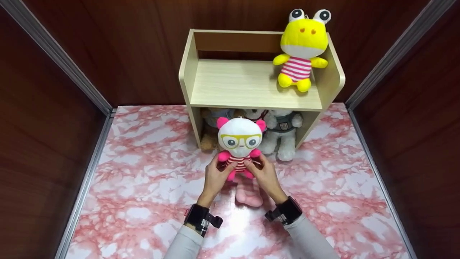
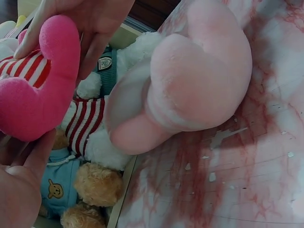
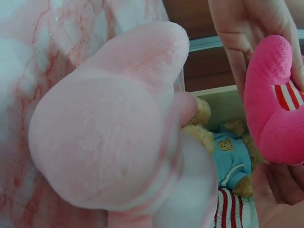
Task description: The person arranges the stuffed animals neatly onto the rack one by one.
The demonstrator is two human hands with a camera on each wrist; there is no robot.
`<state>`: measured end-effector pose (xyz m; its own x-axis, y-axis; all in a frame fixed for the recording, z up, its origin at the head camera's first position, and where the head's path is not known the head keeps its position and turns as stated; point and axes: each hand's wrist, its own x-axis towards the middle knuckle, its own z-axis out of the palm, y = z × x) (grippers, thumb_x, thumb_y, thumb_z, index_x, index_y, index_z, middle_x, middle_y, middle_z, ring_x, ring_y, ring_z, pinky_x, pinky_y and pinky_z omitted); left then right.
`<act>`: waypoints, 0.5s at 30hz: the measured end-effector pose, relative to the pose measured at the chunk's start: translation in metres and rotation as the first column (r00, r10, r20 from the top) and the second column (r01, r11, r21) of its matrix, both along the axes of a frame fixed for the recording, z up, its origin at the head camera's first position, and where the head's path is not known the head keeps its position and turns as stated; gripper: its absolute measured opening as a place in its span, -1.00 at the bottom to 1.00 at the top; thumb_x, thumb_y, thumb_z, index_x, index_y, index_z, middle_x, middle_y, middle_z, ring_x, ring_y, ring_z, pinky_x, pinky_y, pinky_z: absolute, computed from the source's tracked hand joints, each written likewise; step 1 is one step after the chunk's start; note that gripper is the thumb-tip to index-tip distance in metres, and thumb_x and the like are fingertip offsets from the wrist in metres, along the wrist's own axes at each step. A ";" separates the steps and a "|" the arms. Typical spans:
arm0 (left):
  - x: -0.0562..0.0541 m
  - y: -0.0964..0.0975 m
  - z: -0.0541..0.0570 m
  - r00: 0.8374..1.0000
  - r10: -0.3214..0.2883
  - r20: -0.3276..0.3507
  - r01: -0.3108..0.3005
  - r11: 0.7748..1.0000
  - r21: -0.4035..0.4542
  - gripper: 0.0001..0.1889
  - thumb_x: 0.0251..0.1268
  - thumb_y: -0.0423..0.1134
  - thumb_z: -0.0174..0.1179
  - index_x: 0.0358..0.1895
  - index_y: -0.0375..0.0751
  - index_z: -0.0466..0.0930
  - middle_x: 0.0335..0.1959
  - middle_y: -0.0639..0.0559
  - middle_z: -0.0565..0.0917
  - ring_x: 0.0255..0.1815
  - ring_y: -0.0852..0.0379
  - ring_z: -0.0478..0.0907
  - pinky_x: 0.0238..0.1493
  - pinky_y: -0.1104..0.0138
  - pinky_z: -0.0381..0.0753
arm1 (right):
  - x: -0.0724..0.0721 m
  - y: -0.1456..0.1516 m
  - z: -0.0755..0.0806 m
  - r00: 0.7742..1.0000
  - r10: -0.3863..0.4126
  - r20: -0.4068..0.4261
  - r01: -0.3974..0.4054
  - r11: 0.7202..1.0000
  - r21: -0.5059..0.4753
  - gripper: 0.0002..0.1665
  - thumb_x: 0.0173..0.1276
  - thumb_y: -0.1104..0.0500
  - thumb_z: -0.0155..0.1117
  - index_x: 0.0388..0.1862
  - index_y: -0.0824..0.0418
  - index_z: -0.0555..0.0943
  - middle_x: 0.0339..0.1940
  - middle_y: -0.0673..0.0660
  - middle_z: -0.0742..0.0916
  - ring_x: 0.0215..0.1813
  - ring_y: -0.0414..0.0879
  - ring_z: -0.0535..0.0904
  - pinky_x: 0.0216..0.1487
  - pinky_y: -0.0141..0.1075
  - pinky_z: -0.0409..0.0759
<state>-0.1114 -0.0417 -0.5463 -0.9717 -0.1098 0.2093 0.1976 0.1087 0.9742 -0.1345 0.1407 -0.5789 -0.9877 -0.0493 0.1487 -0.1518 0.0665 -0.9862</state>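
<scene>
A panda plush toy (image 1: 239, 136) with a white head, pink ears, yellow glasses and a red-and-white striped body is upright in front of the shelf unit. My left hand (image 1: 215, 177) grips one side of its body, thumb on the stripes. On the other side, my right hand (image 1: 266, 178) holds it the same way. Both wrist views show its pink legs (image 2: 61, 90) between the hands. Under the panda a pale pink plush toy (image 1: 248, 196) lies on the marbled surface, partly hidden by it in the head view.
A two-tier wooden shelf (image 1: 244, 82) stands at the back. A yellow frog plush (image 1: 304, 36) sits on its upper tier at the right. The lower tier holds a brown bear in blue (image 2: 61, 178), a striped white plush (image 2: 88, 118) and a whitish plush in a green vest (image 1: 284, 124).
</scene>
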 end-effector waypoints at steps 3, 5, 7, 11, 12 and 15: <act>-0.001 0.001 0.004 1.000 -0.006 0.003 0.006 1.000 0.002 -0.58 0.24 -0.41 0.46 0.14 -0.46 0.60 -0.06 -0.29 0.75 -0.02 -0.12 0.71 0.03 0.19 0.69 | 0.001 0.000 0.002 1.000 -0.006 0.005 0.005 0.999 0.037 -0.49 0.44 0.15 0.43 0.25 0.41 0.59 0.12 0.37 0.73 0.20 0.30 0.66 0.17 -0.19 0.67; -0.002 0.001 0.005 1.000 -0.007 0.000 0.007 1.000 -0.014 -0.59 0.23 -0.41 0.47 0.12 -0.43 0.61 -0.08 -0.27 0.76 -0.04 -0.10 0.71 0.02 0.20 0.68 | 0.001 -0.001 0.003 1.000 -0.015 -0.004 0.015 0.998 0.065 -0.53 0.45 0.17 0.41 0.20 0.43 0.60 0.08 0.37 0.74 0.17 0.29 0.67 0.14 -0.18 0.69; -0.002 0.002 0.006 1.000 -0.014 -0.009 0.014 1.000 -0.023 -0.61 0.23 -0.41 0.46 0.10 -0.43 0.61 -0.10 -0.26 0.76 -0.05 -0.09 0.71 0.01 0.19 0.69 | 0.000 -0.001 0.005 1.000 -0.024 -0.016 0.025 0.996 0.082 -0.57 0.45 0.19 0.40 0.16 0.44 0.61 0.04 0.37 0.76 0.12 0.27 0.70 0.10 -0.19 0.70; -0.009 0.002 -0.011 0.998 -0.057 -0.022 0.057 0.998 0.011 -0.59 0.29 -0.45 0.40 0.17 -0.48 0.56 -0.02 -0.32 0.72 0.04 -0.16 0.68 0.09 0.15 0.68 | 0.000 -0.002 0.009 0.998 -0.053 -0.037 0.056 0.995 0.085 -0.62 0.42 0.25 0.42 0.11 0.46 0.63 -0.04 0.38 0.78 0.03 0.23 0.73 0.02 -0.29 0.71; -0.011 0.002 -0.015 0.997 -0.079 -0.027 0.080 0.996 0.035 -0.57 0.32 -0.47 0.36 0.21 -0.50 0.53 0.03 -0.34 0.70 0.09 -0.19 0.66 0.15 0.14 0.65 | 0.000 -0.002 0.010 0.997 -0.060 -0.042 0.063 0.995 0.083 -0.62 0.41 0.27 0.42 0.11 0.46 0.63 -0.05 0.38 0.78 0.02 0.23 0.73 0.00 -0.32 0.70; -0.014 -0.001 -0.028 0.987 -0.152 -0.052 0.156 0.982 0.103 -0.54 0.43 -0.49 0.21 0.34 -0.53 0.42 0.19 -0.38 0.60 0.24 -0.23 0.56 0.29 0.11 0.56 | 0.000 -0.001 0.016 0.996 -0.075 -0.056 0.079 0.994 0.074 -0.64 0.41 0.33 0.39 0.11 0.50 0.63 -0.04 0.40 0.77 0.01 0.24 0.72 -0.01 -0.36 0.68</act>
